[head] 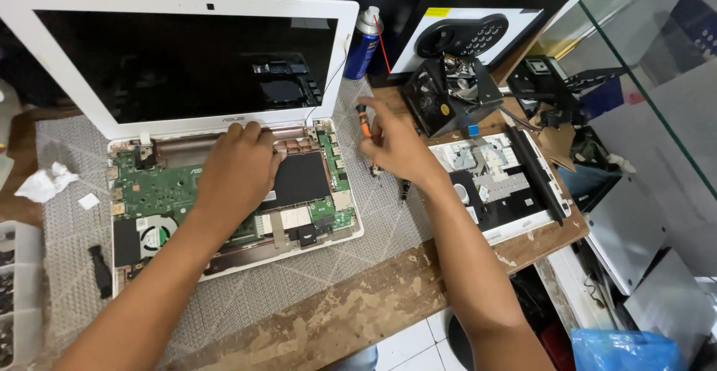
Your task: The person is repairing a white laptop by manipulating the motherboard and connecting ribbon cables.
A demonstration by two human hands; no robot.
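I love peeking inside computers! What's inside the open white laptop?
The laptop shows a green circuit board, a round fan and a black panel. The left hand covers the middle.

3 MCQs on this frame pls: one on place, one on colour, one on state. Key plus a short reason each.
1. Where does the left hand rest?
A. On the exposed base of the opened laptop
B. On the spray can
C. On the glass panel

2. What colour is the handle of the screwdriver in the right hand?
A. Green
B. Orange
C. White

3. What is the state of the laptop screen?
A. Lit with a picture
B. Folded shut
C. Upright and dark

Key:
1 A: the palm lies on the green board and black parts, near the hinge.
2 B: an orange handle with a black tip sticks up above the fingers.
3 C: the white lid stands open and the panel shows only reflections.
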